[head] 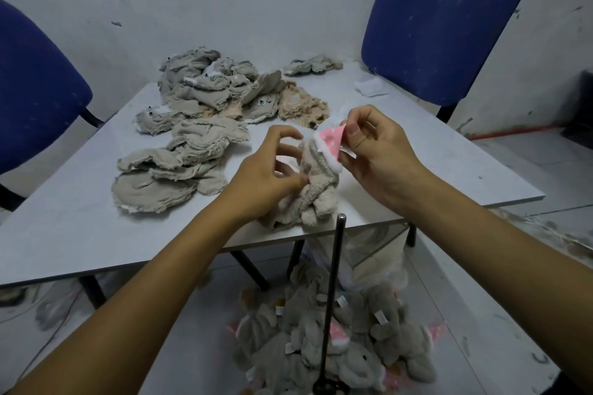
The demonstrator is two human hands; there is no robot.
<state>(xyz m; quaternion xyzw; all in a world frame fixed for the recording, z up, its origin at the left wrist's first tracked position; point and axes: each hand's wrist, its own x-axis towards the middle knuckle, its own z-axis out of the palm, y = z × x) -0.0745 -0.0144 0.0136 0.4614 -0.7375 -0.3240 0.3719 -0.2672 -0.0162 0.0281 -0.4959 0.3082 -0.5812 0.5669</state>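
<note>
Beige plush, one toy skin (308, 192), fleecy side out, resting on the near edge of the table (80, 228) between your hands. Status: in hand. Turning looks nearly complete. The pink ear (332, 144), white-dotted with white trim, stands clear at the top.

Left hand (266, 173): fingers curled, thumb and fingertips pinching the skin's side.
Right hand (375, 154): thumb and forefinger closed on the pink ear, other fingers loosely bent behind it.

Left to do, as judged: pile (205, 112) of flat grey and tan skins, frayed raw side out, spread over the far and left part of the table. One stray skin (313, 64) lies at the far edge. That is a good many pieces, so you are partway at best.

Done, as judged: heap (340, 343) of fleecy skins with pink ears and white tags. It lies on the floor below the table's near edge, around the foot of the upright black rod (333, 282).

Containers: clear bag (382, 263) under the table, behind the heap. Its contents cannot be made out. Whether the heap itself sits in a bag or on bare floor cannot be told.

Also present: white pad (370, 87) on the table's far right; blue chair (446, 22) beyond it; second chair (35, 90) at the left.
</note>
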